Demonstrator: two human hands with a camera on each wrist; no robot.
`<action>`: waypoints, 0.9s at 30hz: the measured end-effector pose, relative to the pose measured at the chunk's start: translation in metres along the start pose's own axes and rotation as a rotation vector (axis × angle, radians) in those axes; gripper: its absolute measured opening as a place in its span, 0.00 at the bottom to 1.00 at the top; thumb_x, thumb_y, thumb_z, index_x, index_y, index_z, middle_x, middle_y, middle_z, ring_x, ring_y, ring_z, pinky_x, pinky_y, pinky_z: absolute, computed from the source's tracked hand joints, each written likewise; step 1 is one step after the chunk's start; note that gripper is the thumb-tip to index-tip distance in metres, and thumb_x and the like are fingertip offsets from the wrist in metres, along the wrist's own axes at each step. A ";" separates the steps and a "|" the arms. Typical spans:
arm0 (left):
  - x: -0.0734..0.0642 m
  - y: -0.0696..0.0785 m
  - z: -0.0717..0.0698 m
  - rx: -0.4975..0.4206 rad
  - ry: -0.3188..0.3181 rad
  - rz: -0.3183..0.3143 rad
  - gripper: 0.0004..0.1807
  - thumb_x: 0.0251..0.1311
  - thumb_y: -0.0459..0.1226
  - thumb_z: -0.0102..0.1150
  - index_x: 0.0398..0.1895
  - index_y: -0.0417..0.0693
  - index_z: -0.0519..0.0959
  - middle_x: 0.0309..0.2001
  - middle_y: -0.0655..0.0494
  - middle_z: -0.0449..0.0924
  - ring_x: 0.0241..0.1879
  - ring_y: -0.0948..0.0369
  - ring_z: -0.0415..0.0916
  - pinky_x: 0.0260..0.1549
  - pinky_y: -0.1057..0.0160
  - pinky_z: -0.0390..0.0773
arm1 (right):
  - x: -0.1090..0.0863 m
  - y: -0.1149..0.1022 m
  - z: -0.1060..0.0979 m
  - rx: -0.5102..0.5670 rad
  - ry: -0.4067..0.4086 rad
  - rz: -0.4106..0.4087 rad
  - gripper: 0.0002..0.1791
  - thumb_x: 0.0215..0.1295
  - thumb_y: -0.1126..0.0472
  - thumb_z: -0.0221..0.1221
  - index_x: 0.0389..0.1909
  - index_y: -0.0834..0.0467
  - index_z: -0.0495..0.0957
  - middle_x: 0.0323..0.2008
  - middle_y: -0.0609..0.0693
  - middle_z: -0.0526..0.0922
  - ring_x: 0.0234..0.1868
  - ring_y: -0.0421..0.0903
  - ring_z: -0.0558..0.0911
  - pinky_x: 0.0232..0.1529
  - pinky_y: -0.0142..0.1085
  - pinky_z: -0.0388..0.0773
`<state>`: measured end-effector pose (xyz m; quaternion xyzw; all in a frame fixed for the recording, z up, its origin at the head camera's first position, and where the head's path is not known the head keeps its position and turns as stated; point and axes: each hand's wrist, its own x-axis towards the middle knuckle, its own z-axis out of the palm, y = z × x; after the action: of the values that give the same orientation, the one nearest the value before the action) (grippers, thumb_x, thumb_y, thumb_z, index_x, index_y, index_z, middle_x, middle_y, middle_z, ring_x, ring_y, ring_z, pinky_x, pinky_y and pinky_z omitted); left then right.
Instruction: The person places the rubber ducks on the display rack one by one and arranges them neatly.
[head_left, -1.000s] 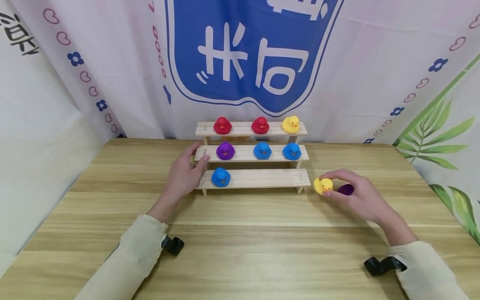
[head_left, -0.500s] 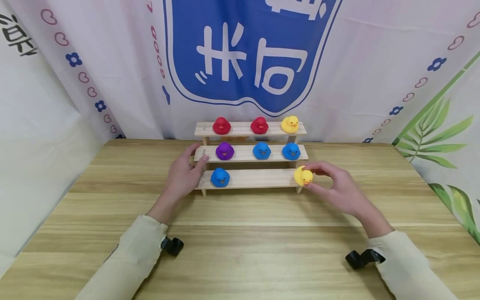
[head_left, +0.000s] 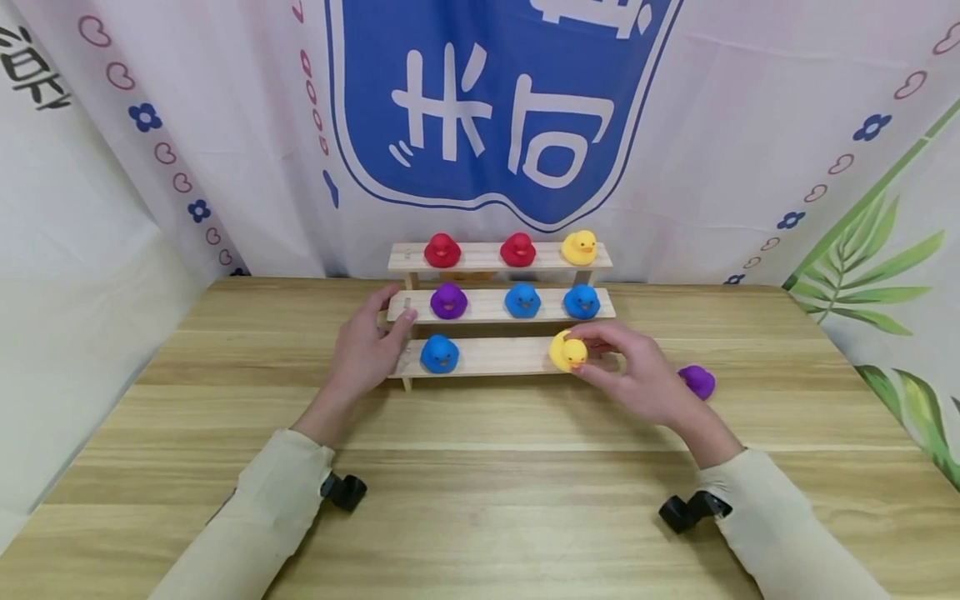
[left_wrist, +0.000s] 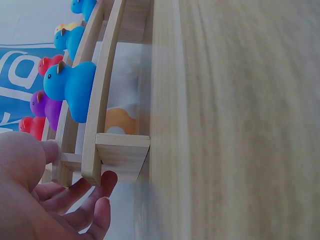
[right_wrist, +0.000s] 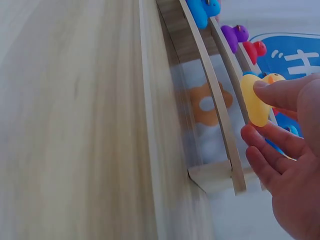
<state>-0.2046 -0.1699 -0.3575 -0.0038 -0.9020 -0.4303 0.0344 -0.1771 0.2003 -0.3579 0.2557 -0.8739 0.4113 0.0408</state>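
My right hand [head_left: 637, 371] pinches a yellow rubber duck [head_left: 567, 352] between thumb and fingers over the right part of the bottom step. In the right wrist view a gap shows between that yellow duck [right_wrist: 255, 102] and the bottom board. My left hand [head_left: 369, 343] holds the left end of the three-step wooden display stand [head_left: 502, 357], thumb by the middle step. A blue duck [head_left: 439, 354] sits at the left of the bottom step. The middle step bears a purple duck [head_left: 448, 301] and two blue ducks [head_left: 522, 300].
On the top step stand two red ducks [head_left: 442, 250] and another yellow duck [head_left: 579, 247]. One more purple duck [head_left: 699, 382] lies on the wooden table [head_left: 480, 508], right of the stand and partly behind my right wrist. A printed curtain [head_left: 262, 167] hangs behind.
My right hand has carried the yellow duck leftward from beside the stand to over the bottom step. The purple duck on the table has come into fuller view. The left hand stays at the stand.
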 end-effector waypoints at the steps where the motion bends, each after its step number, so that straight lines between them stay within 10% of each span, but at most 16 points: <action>1: 0.000 0.000 0.000 0.000 0.001 0.000 0.37 0.81 0.54 0.50 0.86 0.52 0.56 0.80 0.40 0.64 0.63 0.41 0.79 0.65 0.40 0.79 | 0.002 -0.001 0.002 0.004 -0.002 -0.003 0.19 0.71 0.65 0.69 0.61 0.55 0.82 0.58 0.52 0.86 0.56 0.48 0.83 0.61 0.52 0.84; 10: 0.001 0.000 -0.001 0.001 0.003 -0.001 0.38 0.81 0.55 0.49 0.86 0.52 0.56 0.80 0.41 0.64 0.55 0.45 0.78 0.54 0.47 0.82 | 0.017 -0.012 0.021 0.054 -0.068 0.035 0.18 0.71 0.63 0.68 0.60 0.53 0.82 0.58 0.50 0.85 0.60 0.50 0.83 0.65 0.50 0.83; 27: 0.000 0.001 -0.002 -0.004 -0.006 0.003 0.37 0.81 0.54 0.50 0.86 0.52 0.56 0.80 0.40 0.65 0.63 0.43 0.76 0.65 0.40 0.78 | 0.027 -0.019 0.033 -0.040 -0.082 0.114 0.21 0.74 0.58 0.67 0.65 0.51 0.80 0.65 0.51 0.82 0.67 0.54 0.79 0.70 0.54 0.77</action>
<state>-0.2047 -0.1705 -0.3557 -0.0065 -0.9013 -0.4319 0.0323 -0.1863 0.1546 -0.3584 0.2214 -0.8961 0.3844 -0.0133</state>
